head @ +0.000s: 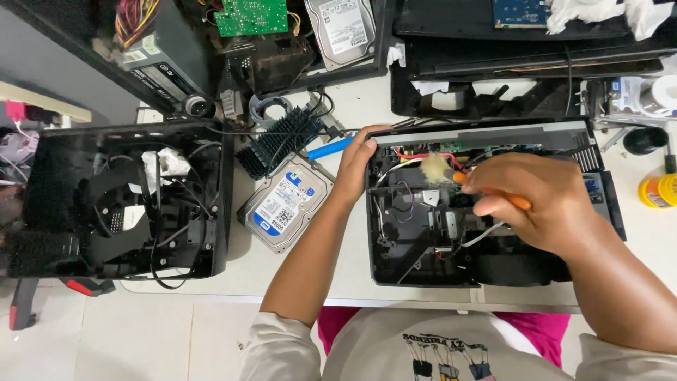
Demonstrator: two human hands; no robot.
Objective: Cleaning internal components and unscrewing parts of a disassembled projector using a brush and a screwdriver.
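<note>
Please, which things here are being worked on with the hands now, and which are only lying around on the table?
In use:
- opened black device, gripped at its top-left corner by the left hand
- orange-handled brush, held by the right hand, bristles inside the device

Lying about:
- hard drive
- black heat sink
- second open black casing
- green circuit board
- yellow jar
</note>
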